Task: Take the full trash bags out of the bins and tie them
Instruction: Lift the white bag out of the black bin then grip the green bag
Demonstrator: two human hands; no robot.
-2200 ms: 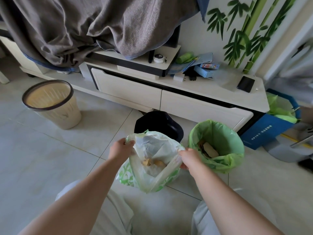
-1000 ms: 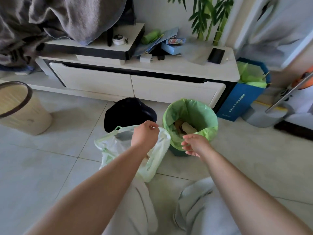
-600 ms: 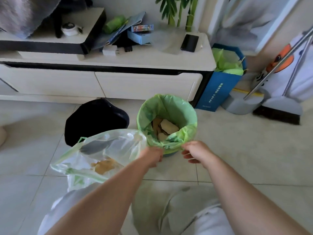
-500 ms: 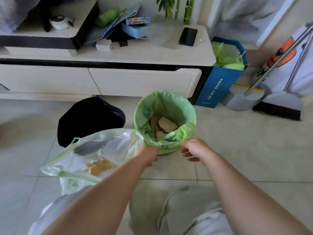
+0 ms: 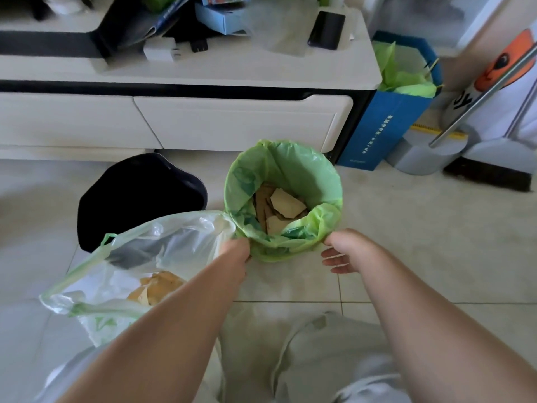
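Frame centre: round bin lined with green plastic trash bag (image 5: pixel 302 173), liner rim folded over bin edge, torn brown cardboard pieces (image 5: pixel 283 203) inside.

Left hand (image 5: pixel 236 251) at near-left edge of liner rim, fingers hidden under rim; grip cannot be told.

Right hand (image 5: pixel 345 251) at near-right edge of rim, fingers loosely spread, holding nothing visible.

Lower left: translucent white trash bag with green drawstring (image 5: pixel 139 266), mouth open, tan scraps inside, resting on floor, touching liner.

Behind it: black bin (image 5: pixel 139 196) in front of white drawer cabinet (image 5: pixel 238 120).
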